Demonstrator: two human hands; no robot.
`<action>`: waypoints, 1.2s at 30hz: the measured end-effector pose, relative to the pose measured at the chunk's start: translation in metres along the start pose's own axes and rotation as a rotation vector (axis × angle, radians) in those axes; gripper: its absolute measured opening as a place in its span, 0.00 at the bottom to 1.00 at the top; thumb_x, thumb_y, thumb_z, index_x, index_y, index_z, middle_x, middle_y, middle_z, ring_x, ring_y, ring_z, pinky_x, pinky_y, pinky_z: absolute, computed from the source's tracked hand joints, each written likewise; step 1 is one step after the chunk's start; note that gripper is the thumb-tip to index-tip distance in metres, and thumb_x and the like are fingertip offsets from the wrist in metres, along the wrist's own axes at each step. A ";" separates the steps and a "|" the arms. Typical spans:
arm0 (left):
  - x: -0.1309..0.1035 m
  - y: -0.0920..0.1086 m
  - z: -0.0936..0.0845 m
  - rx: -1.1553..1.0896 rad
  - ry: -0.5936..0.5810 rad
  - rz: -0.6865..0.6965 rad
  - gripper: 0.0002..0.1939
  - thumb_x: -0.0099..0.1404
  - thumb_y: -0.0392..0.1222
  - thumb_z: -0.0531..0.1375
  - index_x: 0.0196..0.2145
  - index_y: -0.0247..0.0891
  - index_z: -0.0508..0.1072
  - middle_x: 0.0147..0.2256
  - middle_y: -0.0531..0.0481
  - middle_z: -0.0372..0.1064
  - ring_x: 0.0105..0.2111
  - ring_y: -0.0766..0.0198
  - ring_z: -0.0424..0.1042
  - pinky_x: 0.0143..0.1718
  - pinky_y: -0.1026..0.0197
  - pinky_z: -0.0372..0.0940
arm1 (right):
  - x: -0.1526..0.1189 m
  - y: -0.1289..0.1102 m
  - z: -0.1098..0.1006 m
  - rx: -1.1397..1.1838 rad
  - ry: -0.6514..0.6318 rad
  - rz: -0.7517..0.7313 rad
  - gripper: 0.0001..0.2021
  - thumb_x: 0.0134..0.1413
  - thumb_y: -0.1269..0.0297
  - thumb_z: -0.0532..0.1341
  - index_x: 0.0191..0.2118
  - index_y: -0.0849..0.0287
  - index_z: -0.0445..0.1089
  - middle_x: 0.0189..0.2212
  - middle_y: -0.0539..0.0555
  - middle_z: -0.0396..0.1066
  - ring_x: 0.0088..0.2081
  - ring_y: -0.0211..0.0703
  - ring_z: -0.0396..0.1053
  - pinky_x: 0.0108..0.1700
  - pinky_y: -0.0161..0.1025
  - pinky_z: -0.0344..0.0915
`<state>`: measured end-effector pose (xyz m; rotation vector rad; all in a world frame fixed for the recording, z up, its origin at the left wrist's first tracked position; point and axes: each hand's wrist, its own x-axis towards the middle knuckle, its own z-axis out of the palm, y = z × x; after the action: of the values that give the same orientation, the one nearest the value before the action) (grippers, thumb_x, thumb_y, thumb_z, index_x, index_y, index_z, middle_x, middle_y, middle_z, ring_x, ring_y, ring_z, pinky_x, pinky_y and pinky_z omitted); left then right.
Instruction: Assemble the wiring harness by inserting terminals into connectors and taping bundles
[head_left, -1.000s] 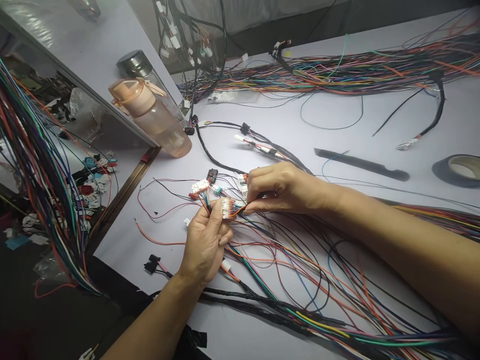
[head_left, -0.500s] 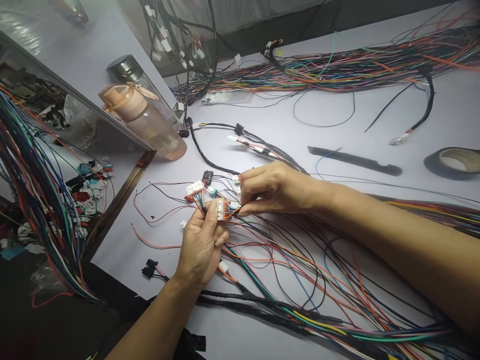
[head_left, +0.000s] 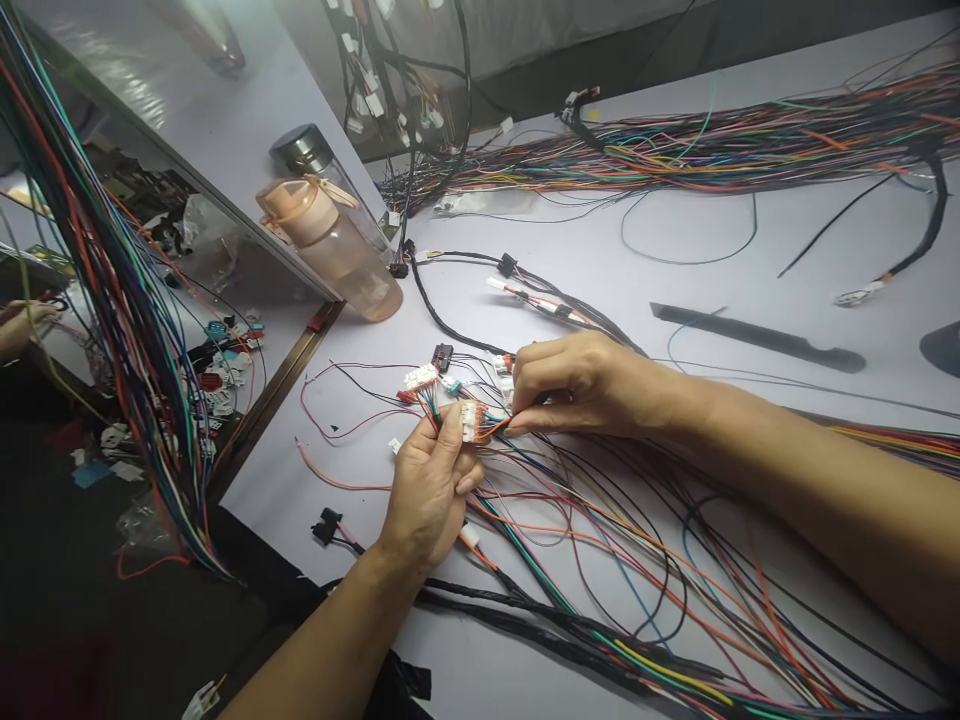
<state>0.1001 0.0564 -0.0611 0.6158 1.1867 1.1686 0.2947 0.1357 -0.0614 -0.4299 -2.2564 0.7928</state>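
Note:
Between thumb and fingers, my left hand (head_left: 431, 480) grips a white and orange connector (head_left: 471, 422) with coloured wires coming out of its right side. My right hand (head_left: 562, 385) pinches those wires (head_left: 495, 425) just right of the connector. Another white connector (head_left: 421, 377) with a bundle of wires sits just beyond my left thumb. Close by lie a black connector (head_left: 442, 357) and a small teal plug (head_left: 451, 385). White connector parts (head_left: 502, 375) show beside my right fingers, partly covered by them.
Loose wires and a black-taped harness (head_left: 525, 620) spread over the table's near side. A peach bottle (head_left: 330, 245) stands at the left edge beside a clear one. A dark flat blade-shaped tool (head_left: 757, 338) and a tape roll (head_left: 941, 348) lie right. Another person's hand (head_left: 26, 325) shows far left.
The whole view has shifted, so things appear farther right. Both hands keep the same hold on the connector and its wires. Another person's hand has come into view at the left.

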 end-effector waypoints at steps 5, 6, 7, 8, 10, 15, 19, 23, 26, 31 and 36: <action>0.000 0.000 0.000 0.005 0.000 -0.005 0.12 0.60 0.45 0.66 0.32 0.33 0.71 0.27 0.56 0.62 0.17 0.82 0.43 0.15 0.75 0.47 | 0.000 0.002 0.000 -0.004 0.010 -0.005 0.11 0.59 0.60 0.62 0.30 0.62 0.72 0.27 0.51 0.69 0.28 0.33 0.64 0.30 0.33 0.58; 0.000 0.000 0.000 0.005 0.000 -0.005 0.12 0.60 0.45 0.66 0.32 0.34 0.71 0.27 0.56 0.62 0.17 0.82 0.43 0.15 0.75 0.47 | -0.001 0.002 0.000 -0.005 0.014 -0.008 0.11 0.59 0.59 0.62 0.30 0.62 0.72 0.27 0.51 0.69 0.27 0.33 0.63 0.30 0.33 0.58; 0.001 0.000 0.000 0.004 -0.001 -0.004 0.11 0.60 0.45 0.65 0.32 0.34 0.71 0.28 0.56 0.63 0.17 0.82 0.43 0.15 0.75 0.47 | -0.001 0.002 0.001 -0.004 0.019 -0.013 0.12 0.59 0.59 0.62 0.30 0.62 0.72 0.27 0.51 0.69 0.27 0.32 0.63 0.30 0.33 0.58; 0.001 0.000 -0.001 0.004 -0.001 -0.003 0.11 0.61 0.45 0.65 0.33 0.34 0.71 0.28 0.55 0.63 0.17 0.82 0.43 0.15 0.75 0.47 | -0.001 0.002 0.001 -0.004 0.022 -0.018 0.12 0.59 0.59 0.62 0.30 0.61 0.72 0.27 0.51 0.68 0.27 0.32 0.63 0.30 0.33 0.58; 0.001 0.000 -0.001 0.002 -0.001 -0.001 0.11 0.61 0.45 0.64 0.32 0.33 0.71 0.29 0.55 0.64 0.17 0.82 0.44 0.16 0.75 0.47 | -0.001 0.003 0.001 -0.005 0.021 -0.021 0.12 0.59 0.58 0.61 0.30 0.61 0.72 0.27 0.51 0.68 0.27 0.32 0.63 0.30 0.33 0.58; 0.001 0.000 -0.002 0.013 -0.019 0.000 0.11 0.62 0.45 0.64 0.33 0.34 0.71 0.29 0.54 0.64 0.17 0.81 0.45 0.16 0.75 0.48 | -0.002 0.003 0.000 -0.007 0.014 0.000 0.13 0.59 0.57 0.62 0.30 0.61 0.72 0.27 0.51 0.69 0.27 0.33 0.64 0.30 0.34 0.59; 0.001 0.000 -0.001 0.015 -0.008 0.004 0.11 0.60 0.45 0.65 0.34 0.34 0.73 0.28 0.54 0.64 0.17 0.81 0.44 0.16 0.75 0.48 | -0.001 0.001 -0.001 -0.016 0.017 0.026 0.12 0.59 0.58 0.62 0.30 0.62 0.73 0.27 0.52 0.70 0.28 0.33 0.65 0.31 0.34 0.59; 0.001 0.001 0.000 0.045 0.002 -0.007 0.13 0.60 0.45 0.65 0.40 0.35 0.73 0.26 0.54 0.64 0.16 0.81 0.46 0.16 0.75 0.48 | -0.001 0.001 0.001 -0.053 0.039 0.031 0.13 0.60 0.58 0.61 0.30 0.62 0.72 0.28 0.52 0.70 0.28 0.33 0.64 0.31 0.34 0.58; 0.000 0.003 0.001 0.067 -0.014 -0.028 0.12 0.62 0.46 0.64 0.38 0.34 0.73 0.25 0.53 0.65 0.16 0.81 0.46 0.16 0.75 0.48 | -0.001 0.002 0.002 -0.110 0.087 0.049 0.13 0.61 0.57 0.60 0.30 0.62 0.72 0.28 0.52 0.70 0.28 0.33 0.63 0.32 0.35 0.57; -0.002 0.005 0.000 0.084 -0.040 -0.034 0.15 0.63 0.50 0.62 0.33 0.33 0.74 0.26 0.49 0.68 0.16 0.80 0.48 0.17 0.74 0.49 | 0.000 0.002 0.002 -0.183 0.135 0.086 0.14 0.62 0.56 0.59 0.31 0.61 0.71 0.28 0.52 0.69 0.29 0.33 0.63 0.32 0.36 0.56; -0.003 0.005 -0.002 0.091 -0.101 -0.017 0.18 0.62 0.53 0.62 0.32 0.32 0.74 0.27 0.47 0.69 0.16 0.79 0.49 0.17 0.73 0.51 | 0.001 0.001 0.001 -0.203 0.155 0.106 0.13 0.61 0.58 0.60 0.30 0.61 0.71 0.27 0.51 0.69 0.28 0.33 0.62 0.31 0.36 0.55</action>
<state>0.0967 0.0549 -0.0563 0.7239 1.1614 1.0619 0.2931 0.1366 -0.0622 -0.6879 -2.1905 0.5631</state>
